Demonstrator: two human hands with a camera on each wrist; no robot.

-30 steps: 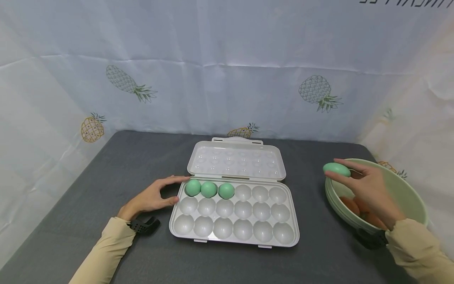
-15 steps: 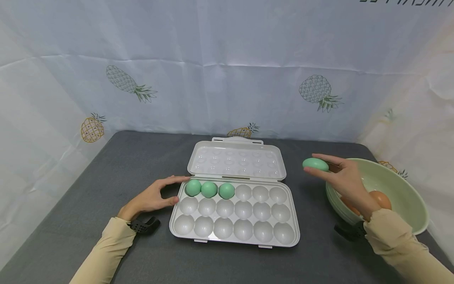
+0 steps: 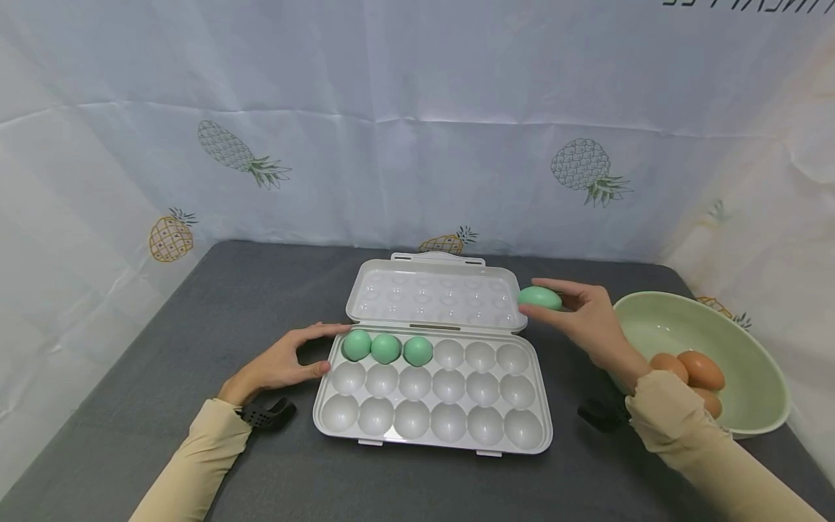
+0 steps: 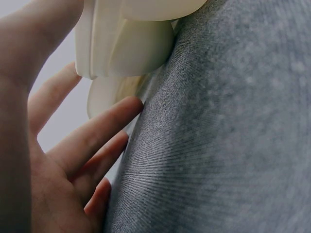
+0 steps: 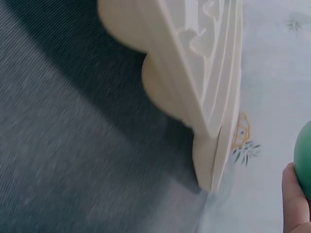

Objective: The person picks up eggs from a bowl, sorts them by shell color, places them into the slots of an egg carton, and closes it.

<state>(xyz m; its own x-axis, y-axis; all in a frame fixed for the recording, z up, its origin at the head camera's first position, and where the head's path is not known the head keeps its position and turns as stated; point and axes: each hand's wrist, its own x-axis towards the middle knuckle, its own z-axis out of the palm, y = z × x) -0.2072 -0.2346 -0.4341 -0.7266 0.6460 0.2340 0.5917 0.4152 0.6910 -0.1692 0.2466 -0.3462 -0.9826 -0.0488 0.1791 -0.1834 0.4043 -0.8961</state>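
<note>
My right hand (image 3: 596, 326) pinches a green egg (image 3: 540, 298) between thumb and fingertips, above the table by the right end of the raised lid (image 3: 433, 290). In the right wrist view, the egg (image 5: 303, 160) shows only partly at the right edge. The white egg tray (image 3: 448, 384) lies with its lid back; three green eggs (image 3: 385, 349) fill the left cups of its far row. My left hand (image 3: 277, 360) touches the tray's left edge, thumb and forefinger spread. In the left wrist view, its other fingers (image 4: 95, 138) reach out beside the tray (image 4: 141, 48).
A pale green bowl (image 3: 750, 362) stands at the right of the dark table (image 3: 274, 464), with brown eggs (image 3: 701, 370) in it; my right forearm hides part of it. A pineapple-print curtain (image 3: 391, 181) hangs behind the table.
My right hand has carried the green egg leftward from over the bowl to near the tray's lid, uncovering more brown eggs. The left hand and tray have stayed put.
</note>
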